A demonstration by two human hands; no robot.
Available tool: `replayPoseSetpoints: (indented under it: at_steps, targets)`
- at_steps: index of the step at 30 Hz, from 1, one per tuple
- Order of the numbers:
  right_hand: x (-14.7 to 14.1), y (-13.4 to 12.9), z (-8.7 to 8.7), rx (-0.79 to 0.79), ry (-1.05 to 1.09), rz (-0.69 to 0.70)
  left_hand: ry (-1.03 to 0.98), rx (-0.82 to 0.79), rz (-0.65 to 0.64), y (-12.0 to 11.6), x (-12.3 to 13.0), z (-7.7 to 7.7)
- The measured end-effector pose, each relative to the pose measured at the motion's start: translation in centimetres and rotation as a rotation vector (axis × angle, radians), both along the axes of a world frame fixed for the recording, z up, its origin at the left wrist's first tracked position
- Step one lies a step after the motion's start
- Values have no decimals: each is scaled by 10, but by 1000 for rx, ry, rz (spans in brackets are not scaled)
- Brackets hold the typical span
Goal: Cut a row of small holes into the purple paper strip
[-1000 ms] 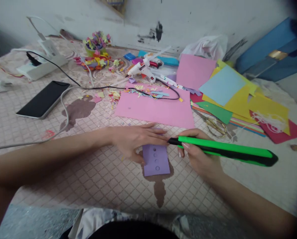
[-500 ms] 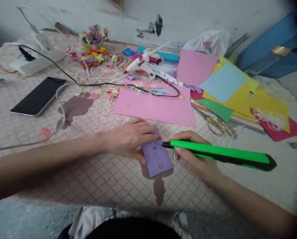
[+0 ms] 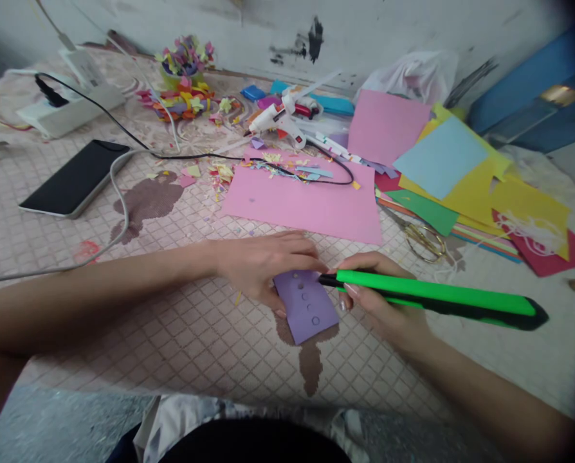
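A purple paper strip (image 3: 311,308) with a column of small circles lies on the patterned cloth near the front. My left hand (image 3: 268,263) grips its left and upper part, thumb at the left edge and fingers over the top, which they hide. In my right hand (image 3: 379,292) is a green and black cutter-like tool (image 3: 437,296), its dark tip pointing left beside the strip's upper right edge. Whether the tip touches the paper cannot be made out.
Behind the hands lies a pink sheet (image 3: 307,209) with paper scraps and a black cable. Gold-handled scissors (image 3: 425,242), coloured sheets (image 3: 442,157) and a glue gun (image 3: 280,122) sit beyond; a phone (image 3: 78,178) and power strip (image 3: 70,109) are left.
My left hand has shifted slightly right and covers more of the strip's top. The view has moved a little; the green tool stays in my right hand.
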State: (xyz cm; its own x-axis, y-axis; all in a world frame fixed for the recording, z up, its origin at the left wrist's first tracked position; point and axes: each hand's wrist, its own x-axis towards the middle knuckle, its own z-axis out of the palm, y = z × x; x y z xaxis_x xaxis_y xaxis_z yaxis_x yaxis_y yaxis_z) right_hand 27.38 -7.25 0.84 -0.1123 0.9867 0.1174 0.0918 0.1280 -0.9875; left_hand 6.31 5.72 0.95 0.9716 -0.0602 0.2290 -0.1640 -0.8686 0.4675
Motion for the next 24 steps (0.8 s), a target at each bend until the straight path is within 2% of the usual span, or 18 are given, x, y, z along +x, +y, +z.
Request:
replayPoseSetpoints:
  at_steps: [5, 11, 20, 24]
  targets:
    - [0, -1, 1, -16, -88, 8, 43, 21, 87, -6, -5, 5]
    - [0, 0, -1, -20, -117, 16, -41, -26, -5, -3, -4, 0]
    - [-2, 0, 2, -21, -142, 35, 28, -24, 72, -6, -6, 3]
    - [-3, 0, 3, -19, -184, 27, 3, -58, 9, -4, -3, 2]
